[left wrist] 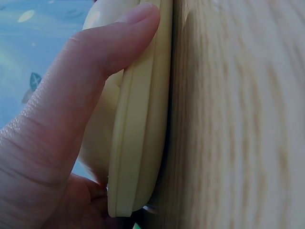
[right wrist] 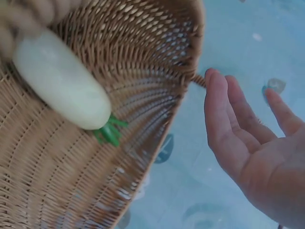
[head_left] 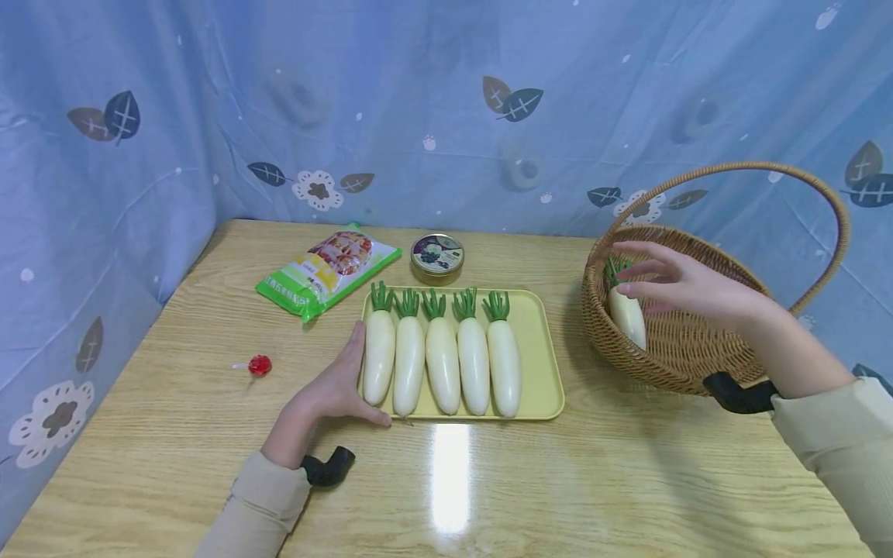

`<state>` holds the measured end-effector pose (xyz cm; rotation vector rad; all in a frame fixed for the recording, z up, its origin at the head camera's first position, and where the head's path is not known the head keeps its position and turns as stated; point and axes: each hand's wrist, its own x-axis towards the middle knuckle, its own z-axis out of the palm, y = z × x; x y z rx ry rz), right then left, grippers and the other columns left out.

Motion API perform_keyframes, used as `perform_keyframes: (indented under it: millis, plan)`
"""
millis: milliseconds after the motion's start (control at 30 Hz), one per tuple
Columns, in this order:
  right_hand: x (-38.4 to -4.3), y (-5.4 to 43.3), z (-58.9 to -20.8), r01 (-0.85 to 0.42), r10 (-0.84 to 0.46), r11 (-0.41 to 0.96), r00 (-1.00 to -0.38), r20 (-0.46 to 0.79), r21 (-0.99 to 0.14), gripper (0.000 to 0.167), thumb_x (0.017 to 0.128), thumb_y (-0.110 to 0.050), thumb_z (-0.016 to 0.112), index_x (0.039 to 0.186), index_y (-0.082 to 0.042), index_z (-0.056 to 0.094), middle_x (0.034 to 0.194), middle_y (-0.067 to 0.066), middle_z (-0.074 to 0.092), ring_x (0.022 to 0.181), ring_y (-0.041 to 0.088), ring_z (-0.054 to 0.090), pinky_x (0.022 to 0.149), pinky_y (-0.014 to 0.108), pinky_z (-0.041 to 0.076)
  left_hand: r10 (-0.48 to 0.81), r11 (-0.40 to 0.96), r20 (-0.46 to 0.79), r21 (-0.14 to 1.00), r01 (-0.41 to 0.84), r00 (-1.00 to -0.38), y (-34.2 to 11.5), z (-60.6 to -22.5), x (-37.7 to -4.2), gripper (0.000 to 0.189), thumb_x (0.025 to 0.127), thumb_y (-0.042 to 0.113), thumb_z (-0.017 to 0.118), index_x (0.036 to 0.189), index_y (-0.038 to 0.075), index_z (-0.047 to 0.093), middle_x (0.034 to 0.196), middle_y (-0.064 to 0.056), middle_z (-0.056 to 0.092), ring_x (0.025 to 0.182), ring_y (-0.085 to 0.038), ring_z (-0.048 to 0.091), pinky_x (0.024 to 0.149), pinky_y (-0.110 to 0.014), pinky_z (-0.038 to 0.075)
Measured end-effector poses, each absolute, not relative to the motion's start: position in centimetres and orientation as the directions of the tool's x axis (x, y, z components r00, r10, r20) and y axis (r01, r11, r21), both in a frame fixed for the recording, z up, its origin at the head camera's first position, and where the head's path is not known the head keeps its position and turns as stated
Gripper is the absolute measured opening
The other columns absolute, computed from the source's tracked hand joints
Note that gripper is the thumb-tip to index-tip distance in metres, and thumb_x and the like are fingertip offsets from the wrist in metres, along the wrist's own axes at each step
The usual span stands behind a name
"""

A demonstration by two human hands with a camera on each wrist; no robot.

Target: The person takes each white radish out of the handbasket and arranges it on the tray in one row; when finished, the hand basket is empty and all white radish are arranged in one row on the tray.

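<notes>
Several white radishes with green tops (head_left: 442,364) lie side by side on a yellow tray (head_left: 540,356). My left hand (head_left: 342,385) rests at the tray's front left corner, fingers along the left side and thumb by the front edge. In the left wrist view its thumb (left wrist: 136,38) touches the tray's rim (left wrist: 136,143). Another white radish (right wrist: 62,81) lies inside the wicker basket (head_left: 684,341), against its left wall. My right hand (head_left: 687,287) hovers over the basket with loosely bent fingers and holds nothing. The right wrist view shows it apart from that radish.
A green and white food packet (head_left: 331,271) and a round tin (head_left: 437,257) stand behind the tray. A red lollipop (head_left: 260,365) lies on the wooden table (head_left: 174,434) at the left. The basket's tall handle (head_left: 756,166) arches up at the right. Blue patterned cloth (head_left: 418,101) hangs behind.
</notes>
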<state>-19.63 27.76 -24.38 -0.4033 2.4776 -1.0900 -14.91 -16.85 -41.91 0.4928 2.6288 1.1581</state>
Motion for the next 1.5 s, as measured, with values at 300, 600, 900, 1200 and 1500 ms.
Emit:
perform_keyframes:
  millis: [300,600,900,1200,1500]
  plan:
    - [-21.3,29.0,-24.8,-0.059,-0.406,0.682,-0.86,-0.31,-0.729,0.064,0.094,-0.028,0.051,0.146,-0.019,0.014,0.14,0.022,0.031,0.12,0.037,0.042,0.089,0.046,0.045,0.389,0.631,-0.081,0.749,0.201,-0.918,-16.8,-41.9,-14.8,0.149,0.044,0.038,0.091,0.14,-0.007,-0.014,0.147,-0.027,-0.013,0.136,-0.036,-0.005,0.109,-0.049,0.008]
    - [-23.1,30.2,-25.9,-0.018,-0.422,0.66,-0.836,-0.35,-0.751,0.066,0.095,-0.025,0.049,0.147,-0.015,0.009,0.141,0.028,0.025,0.121,0.044,0.037,0.092,0.049,0.042,0.387,0.635,-0.086,0.746,0.198,-0.918,-16.9,-41.9,-14.9,0.15,0.044,0.039,0.091,0.141,-0.006,-0.015,0.148,-0.026,-0.013,0.136,-0.036,-0.005,0.109,-0.048,0.008]
    - [-24.5,31.0,-26.8,0.024,-0.409,0.673,-0.82,-0.4,-0.739,0.069,0.096,-0.026,0.048,0.148,-0.011,0.005,0.141,0.031,0.023,0.122,0.045,0.035,0.09,0.048,0.044,0.39,0.629,-0.084,0.752,0.198,-0.917,-16.9,-41.6,-14.7,0.149,0.044,0.037,0.091,0.141,-0.006,-0.014,0.148,-0.026,-0.013,0.136,-0.036,-0.006,0.109,-0.049,0.008]
    - [-25.5,32.0,-28.3,0.049,-0.384,0.692,-0.82,-0.424,-0.721,0.075,0.094,-0.028,0.05,0.147,-0.005,0.002,0.14,0.035,0.02,0.122,0.049,0.033,0.093,0.051,0.04,0.395,0.631,-0.074,0.747,0.212,-0.916,-16.8,-41.8,-14.8,0.148,0.045,0.038,0.091,0.141,-0.006,-0.013,0.147,-0.027,-0.012,0.136,-0.036,-0.006,0.109,-0.049,0.009]
    - [-26.1,32.8,-29.9,0.106,-0.355,0.691,-0.812,-0.464,-0.715,0.08,0.093,-0.028,0.053,0.147,-0.006,-0.002,0.141,0.036,0.015,0.123,0.05,0.029,0.094,0.053,0.039,0.392,0.638,-0.08,0.741,0.209,-0.916,-16.9,-41.9,-14.8,0.149,0.045,0.04,0.09,0.141,-0.005,-0.014,0.148,-0.026,-0.013,0.136,-0.035,-0.006,0.109,-0.048,0.009]
